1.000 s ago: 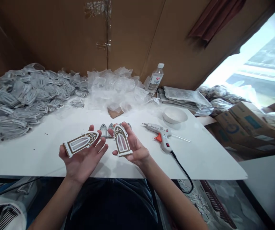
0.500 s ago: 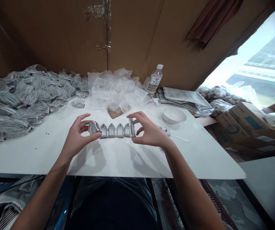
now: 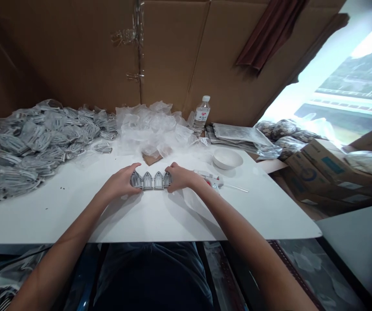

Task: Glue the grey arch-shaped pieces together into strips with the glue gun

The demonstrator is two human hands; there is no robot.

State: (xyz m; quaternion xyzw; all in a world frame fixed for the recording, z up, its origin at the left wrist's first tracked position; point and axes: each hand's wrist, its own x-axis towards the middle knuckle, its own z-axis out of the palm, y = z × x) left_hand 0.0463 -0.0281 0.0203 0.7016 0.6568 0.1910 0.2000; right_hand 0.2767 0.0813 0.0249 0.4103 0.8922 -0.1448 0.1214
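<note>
A folding strip of grey arch-shaped panels point(image 3: 152, 180), joined side by side, stands on the white table in front of me. My left hand point(image 3: 123, 179) grips its left end, thumb in front and fingers behind. At the opposite end, my right hand point(image 3: 178, 177) is closed round the last panels. Two panels face me between the hands, and the end ones bend at an angle, partly covered by my fingers. Just past my right wrist lies a white and red tool point(image 3: 212, 181), partly hidden by the forearm, with a clear stick point(image 3: 236, 188) beside it.
Bagged grey parts point(image 3: 43, 134) are heaped at the left. Clear plastic bags point(image 3: 155, 123) pile up at the back, beside a bottle point(image 3: 201, 114). A white bowl point(image 3: 227, 160) and flat wrapped packs point(image 3: 238, 131) are at the right, with cardboard boxes point(image 3: 328, 168) beyond the table point(image 3: 270, 220).
Both hands have come closer together. The end panels have folded inward, so fewer panels show between my hands. The view has shifted slightly.
</note>
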